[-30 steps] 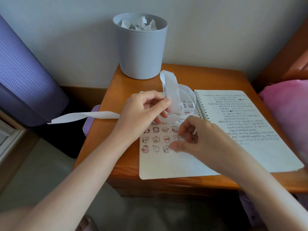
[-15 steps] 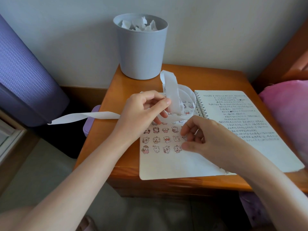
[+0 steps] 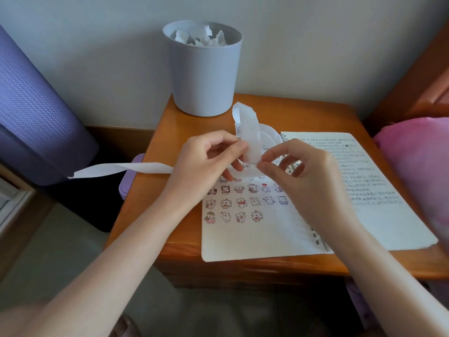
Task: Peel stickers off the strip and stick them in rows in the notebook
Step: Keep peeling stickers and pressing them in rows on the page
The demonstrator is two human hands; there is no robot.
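Bin of paper scraps, one notebook, bottom row four stickers, left hand and right hand pinching strip

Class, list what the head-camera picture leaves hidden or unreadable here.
Upper sticker rows on the notebook: head view, covered by left hand and right hand.
Handwriting on the right page: too small, blurred.
Whether anything lifts from the strip at the right grip: blurred.

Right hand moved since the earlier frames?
Yes. The right hand has lifted off the sticker rows in the notebook and gone up-frame toward the bin, its fingers now at the strip the left hand holds.
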